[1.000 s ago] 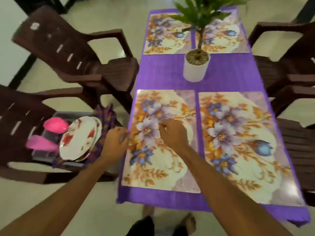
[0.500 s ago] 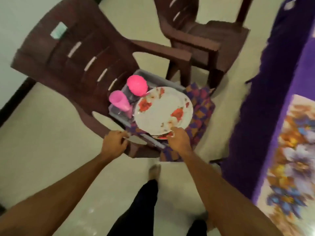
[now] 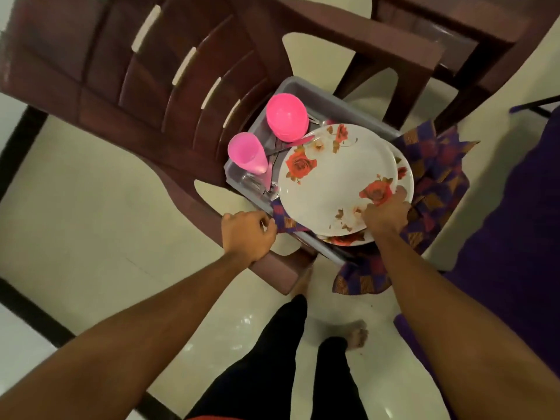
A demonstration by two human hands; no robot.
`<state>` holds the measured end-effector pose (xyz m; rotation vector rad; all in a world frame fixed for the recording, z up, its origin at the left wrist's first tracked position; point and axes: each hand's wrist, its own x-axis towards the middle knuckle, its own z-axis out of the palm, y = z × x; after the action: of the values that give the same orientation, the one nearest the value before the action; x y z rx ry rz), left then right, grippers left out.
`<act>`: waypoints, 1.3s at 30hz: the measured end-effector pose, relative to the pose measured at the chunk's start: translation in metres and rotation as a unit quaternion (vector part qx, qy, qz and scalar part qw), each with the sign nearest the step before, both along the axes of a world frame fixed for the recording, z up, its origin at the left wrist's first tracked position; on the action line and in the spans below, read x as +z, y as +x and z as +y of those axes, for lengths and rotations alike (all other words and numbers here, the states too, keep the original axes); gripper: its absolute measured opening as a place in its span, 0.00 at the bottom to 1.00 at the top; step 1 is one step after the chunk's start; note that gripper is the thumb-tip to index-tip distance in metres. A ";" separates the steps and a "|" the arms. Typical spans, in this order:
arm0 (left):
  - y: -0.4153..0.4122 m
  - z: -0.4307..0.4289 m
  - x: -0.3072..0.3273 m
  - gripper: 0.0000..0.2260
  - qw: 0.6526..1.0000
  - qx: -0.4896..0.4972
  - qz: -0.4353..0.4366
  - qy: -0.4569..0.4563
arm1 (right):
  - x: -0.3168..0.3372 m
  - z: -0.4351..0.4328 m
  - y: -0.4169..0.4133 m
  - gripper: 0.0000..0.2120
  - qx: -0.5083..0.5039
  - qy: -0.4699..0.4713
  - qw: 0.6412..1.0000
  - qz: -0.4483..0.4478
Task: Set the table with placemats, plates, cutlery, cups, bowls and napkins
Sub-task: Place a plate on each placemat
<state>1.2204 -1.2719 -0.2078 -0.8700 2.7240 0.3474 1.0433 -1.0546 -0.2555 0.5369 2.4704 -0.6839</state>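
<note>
Both hands have swung over to the grey plastic tub [image 3: 327,92]: right hand [image 3: 385,215] pinches the white rose-patterned plate [image 3: 333,177], left hand [image 3: 248,234] curled empty; plates begin.

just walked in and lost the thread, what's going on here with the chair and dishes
A person stands over a brown chair carrying a grey tray of tableware. The right hand has its grip on the near rim of the top plate of a stack. The left hand is curled at the tray's near corner; whether it holds anything is unclear. A pink bowl, upside down, and a pink cup sit in the tray, with patterned napkins under the plates.
</note>
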 end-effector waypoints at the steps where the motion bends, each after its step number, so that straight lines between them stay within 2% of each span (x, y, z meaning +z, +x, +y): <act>1: 0.000 0.000 0.000 0.13 1.000 0.001 0.004 0.006 | -0.001 0.000 0.000 0.32 -0.009 0.003 1.000 0.002; 6: 0.000 -0.002 -0.001 0.12 1.000 -0.008 0.001 0.007 | 0.000 0.004 -0.001 0.24 -0.046 0.007 0.999 -0.007; 17: 0.000 -0.002 -0.001 0.12 1.000 -0.012 0.001 0.011 | 0.012 0.015 0.007 0.20 -0.054 0.029 0.998 -0.001; 22: -0.001 -0.001 0.001 0.11 1.000 -0.013 -0.010 0.002 | 0.021 0.022 0.012 0.22 -0.076 0.023 0.997 0.014; 30: -0.009 0.001 0.007 0.10 0.995 -0.008 -0.097 0.003 | 0.058 0.055 0.025 0.16 -0.145 -0.076 0.984 0.068; 33: -0.017 0.004 0.012 0.08 0.989 0.032 -0.110 0.091 | 0.088 0.074 0.036 0.13 -0.147 -0.100 0.977 0.113; 36: -0.028 0.024 0.027 0.05 0.964 0.103 -0.026 0.245 | 0.130 0.107 0.053 0.12 -0.167 -0.105 0.967 0.161; 39: -0.034 0.059 0.051 0.03 0.938 0.140 0.048 0.313 | 0.173 0.156 0.078 0.12 -0.196 -0.120 0.950 0.212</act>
<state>1.1865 -1.2128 -0.1563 -1.0481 2.3115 1.2576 1.1210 -0.8987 -0.0821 0.8720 2.6295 -1.3635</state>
